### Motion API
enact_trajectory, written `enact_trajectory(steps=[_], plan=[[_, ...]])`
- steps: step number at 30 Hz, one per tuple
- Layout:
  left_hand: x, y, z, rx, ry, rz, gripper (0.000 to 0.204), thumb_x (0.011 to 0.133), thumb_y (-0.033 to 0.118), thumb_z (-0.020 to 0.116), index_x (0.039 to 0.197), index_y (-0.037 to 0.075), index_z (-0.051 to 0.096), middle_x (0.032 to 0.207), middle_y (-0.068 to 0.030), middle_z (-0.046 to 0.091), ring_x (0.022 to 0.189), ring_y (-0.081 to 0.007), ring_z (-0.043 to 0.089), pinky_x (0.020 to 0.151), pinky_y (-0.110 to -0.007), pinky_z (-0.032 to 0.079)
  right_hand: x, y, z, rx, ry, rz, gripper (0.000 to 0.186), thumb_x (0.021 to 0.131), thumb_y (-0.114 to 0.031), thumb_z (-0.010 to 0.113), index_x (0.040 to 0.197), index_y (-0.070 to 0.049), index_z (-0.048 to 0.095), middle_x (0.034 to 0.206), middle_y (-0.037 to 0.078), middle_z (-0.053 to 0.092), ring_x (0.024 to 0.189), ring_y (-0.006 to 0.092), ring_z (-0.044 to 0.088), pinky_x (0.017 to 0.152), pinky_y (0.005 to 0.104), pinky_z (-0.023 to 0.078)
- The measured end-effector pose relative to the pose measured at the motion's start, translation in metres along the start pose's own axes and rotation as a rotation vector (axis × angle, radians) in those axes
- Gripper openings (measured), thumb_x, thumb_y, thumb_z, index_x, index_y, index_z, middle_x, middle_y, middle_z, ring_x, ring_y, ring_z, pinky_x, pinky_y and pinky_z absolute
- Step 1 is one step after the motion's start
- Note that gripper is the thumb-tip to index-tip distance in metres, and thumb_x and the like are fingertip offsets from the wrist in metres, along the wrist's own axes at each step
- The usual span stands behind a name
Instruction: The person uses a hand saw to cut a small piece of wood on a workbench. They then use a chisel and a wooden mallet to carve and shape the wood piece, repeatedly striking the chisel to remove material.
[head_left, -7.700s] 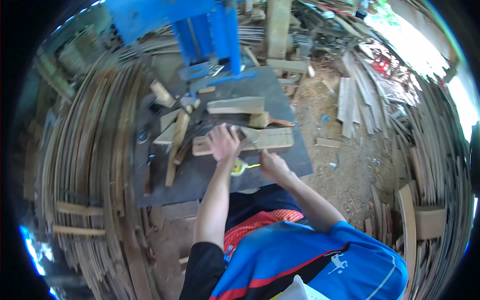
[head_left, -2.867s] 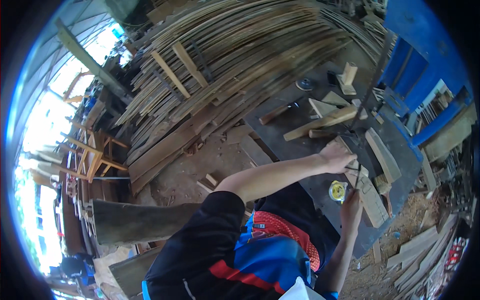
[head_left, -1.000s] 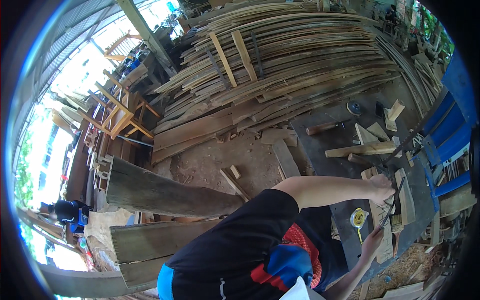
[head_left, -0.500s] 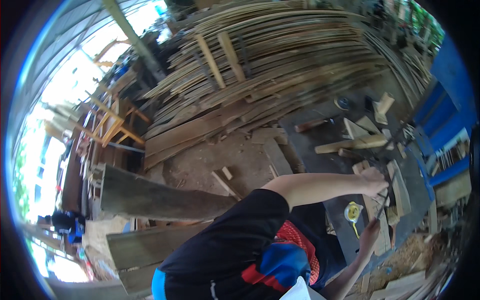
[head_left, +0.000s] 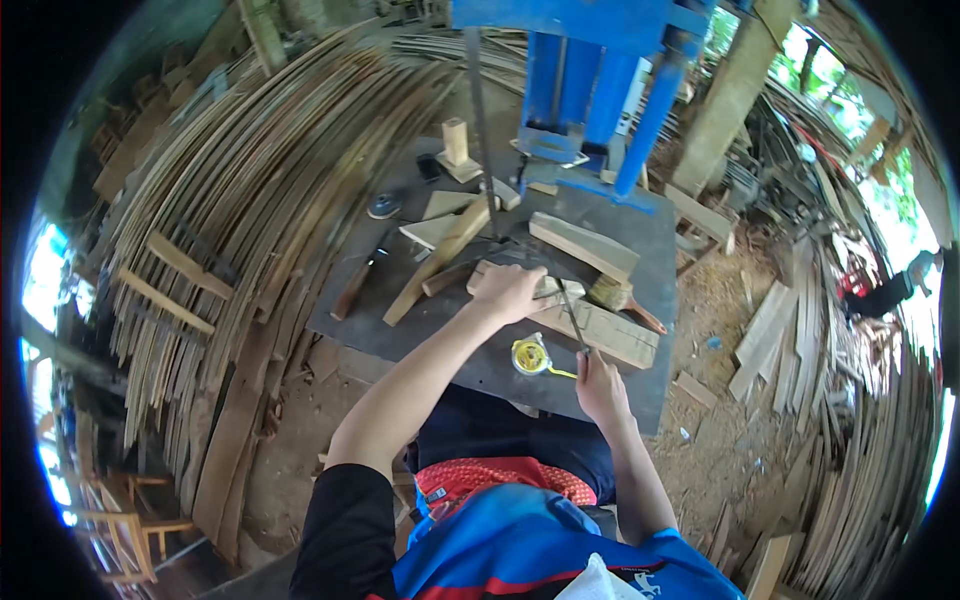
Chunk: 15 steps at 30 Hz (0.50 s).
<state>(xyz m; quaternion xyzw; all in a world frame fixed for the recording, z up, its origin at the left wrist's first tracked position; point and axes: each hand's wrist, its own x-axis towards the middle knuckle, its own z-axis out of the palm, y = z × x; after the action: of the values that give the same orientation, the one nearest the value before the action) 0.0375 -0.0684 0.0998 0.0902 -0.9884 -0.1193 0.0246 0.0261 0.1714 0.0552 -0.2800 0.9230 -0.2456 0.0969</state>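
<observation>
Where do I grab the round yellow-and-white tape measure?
Probably best by the curved edge of the round yellow-and-white tape measure, coming from the left: it lies flat, and its yellow tape strip sticks out rightward, near the right hand.

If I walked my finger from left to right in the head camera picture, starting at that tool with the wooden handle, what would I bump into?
Wooden-handled tool → long wooden stick → yellow tape measure → the person's right hand → pale planks on the ground.
</observation>
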Motion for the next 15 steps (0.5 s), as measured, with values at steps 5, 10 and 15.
enact_trajectory(steps=[5, 10, 15], plan=[[-0.001, -0.003, 0.017, 0.062, 0.096, 0.082, 0.05, 0.079, 0.061, 0.065, 0.103, 0.017, 0.065, 0.069, -0.0139, 0.068, 0.069, -0.034, 0.07, 0.061, -0.045, 0.055, 0.024, -0.01, 0.003, 0.107, 0.052, -0.108, 0.031, 0.101, -0.024, 0.045, 0.094, 0.003, 0.058, 0.079, 0.031, 0.063, 0.079, 0.0503, 0.061, 0.073, 0.0568, 0.048], [0.006, 0.002, 0.01, 0.065, 0.034, 0.073, 0.054, 0.081, 0.06, 0.065, 0.111, 0.015, 0.066, 0.077, -0.0178, 0.07, 0.074, -0.0346, 0.07, 0.067, -0.044, 0.056, 0.03, -0.018, -0.009, 0.023, 0.036, -0.079, 0.031, 0.1, -0.023, 0.046, 0.088, 0.004, 0.057, 0.073, 0.029, 0.063, 0.071, 0.0477, 0.064, 0.066, 0.0549, 0.052], [0.022, 0.015, 0.001, 0.094, -0.039, 0.07, 0.052, 0.081, 0.056, 0.068, 0.113, 0.014, 0.065, 0.081, -0.0194, 0.071, 0.078, -0.0357, 0.07, 0.069, -0.045, 0.056, 0.021, -0.013, -0.007, 0.042, 0.05, -0.021, 0.031, 0.101, -0.024, 0.044, 0.095, 0.004, 0.055, 0.075, 0.031, 0.063, 0.074, 0.0489, 0.064, 0.068, 0.0555, 0.052]])
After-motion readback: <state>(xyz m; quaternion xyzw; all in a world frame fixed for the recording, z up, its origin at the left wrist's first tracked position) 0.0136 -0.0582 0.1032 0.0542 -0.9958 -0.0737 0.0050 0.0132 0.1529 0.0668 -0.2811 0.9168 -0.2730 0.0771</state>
